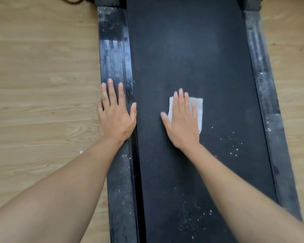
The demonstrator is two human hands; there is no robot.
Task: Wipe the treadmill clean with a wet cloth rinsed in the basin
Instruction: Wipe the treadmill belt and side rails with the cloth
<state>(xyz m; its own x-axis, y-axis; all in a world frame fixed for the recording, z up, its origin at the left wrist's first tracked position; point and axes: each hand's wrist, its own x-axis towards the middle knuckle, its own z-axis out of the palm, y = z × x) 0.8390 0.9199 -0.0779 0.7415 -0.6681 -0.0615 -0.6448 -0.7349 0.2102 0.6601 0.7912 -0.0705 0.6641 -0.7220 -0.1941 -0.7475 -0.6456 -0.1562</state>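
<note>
The black treadmill belt [188, 55] runs up the middle of the view between two dusty side rails. A folded white cloth [197, 109] lies flat on the belt. My right hand [182, 120] presses on it with flat, spread fingers and covers its left half. My left hand [115, 113] rests palm down with fingers apart on the left side rail [113, 55], holding nothing. White specks [233, 146] dot the belt to the right of and below the cloth. The basin is out of view.
Light wooden flooring [42, 85] lies on both sides of the treadmill. The right side rail [263, 81] is grey with dust. A dark cable [72, 0] curls on the floor at the top left.
</note>
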